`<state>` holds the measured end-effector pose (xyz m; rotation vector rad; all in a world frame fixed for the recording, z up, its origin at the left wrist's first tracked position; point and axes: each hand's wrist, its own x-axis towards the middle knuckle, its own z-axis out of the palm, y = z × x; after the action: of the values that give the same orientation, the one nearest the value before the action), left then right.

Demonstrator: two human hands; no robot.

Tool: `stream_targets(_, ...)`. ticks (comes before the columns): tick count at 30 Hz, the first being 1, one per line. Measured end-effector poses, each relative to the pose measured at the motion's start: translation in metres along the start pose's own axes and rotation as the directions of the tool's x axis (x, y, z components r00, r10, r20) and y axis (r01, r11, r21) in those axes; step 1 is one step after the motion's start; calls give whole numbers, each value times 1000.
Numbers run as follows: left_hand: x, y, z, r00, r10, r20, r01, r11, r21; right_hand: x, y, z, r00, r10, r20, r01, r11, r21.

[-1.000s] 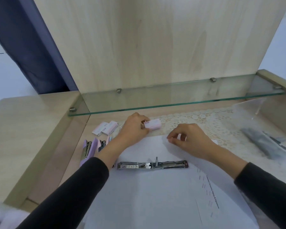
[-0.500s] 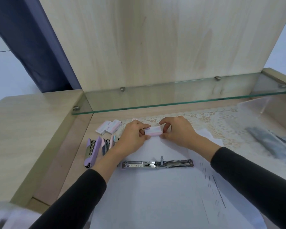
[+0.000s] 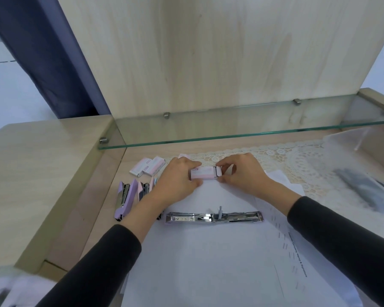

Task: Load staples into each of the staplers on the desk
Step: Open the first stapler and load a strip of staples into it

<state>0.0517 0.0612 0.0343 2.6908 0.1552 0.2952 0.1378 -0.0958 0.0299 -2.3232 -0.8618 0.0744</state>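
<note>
Head view: left hand (image 3: 175,180) grips the small pink-and-white cardboard staple box (image 3: 203,173) and right hand (image 3: 242,173) pinches its end, contents hidden. At six o'clock of it lies the unfolded silver metal stapler (image 3: 213,217). At nine o'clock, the left wrist half-covers the pastel plastic staplers (image 3: 123,198).

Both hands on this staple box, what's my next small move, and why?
Probably draw the staple box further open with the right hand: its right end is only slightly open, and the silver stapler lies unfolded on the paper.
</note>
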Motion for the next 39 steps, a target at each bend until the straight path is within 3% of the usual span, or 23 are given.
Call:
stream_targets(5,6,4,7,996,83,-32,-79,990,114,-1,0,3,997,-75,-23,74,997,-21)
stream_targets(9,4,4,12,996,65,-67,-60,996,65,-3,3,5,988,-151,-43,150,988,-39)
stream_targets(17,2,0,15,996,45,-71,-42,998,40,-2,15,0,991,-109,-78,108,994,-17)
stream_targets(23,2,1,12,993,69,-97,-68,998,16,-1,13,6,983,-162,-83,159,987,-36)
stream_targets(39,0,-1,13,991,99,-95,-96,995,35,5,2,3,996,89,-22,-83,978,191)
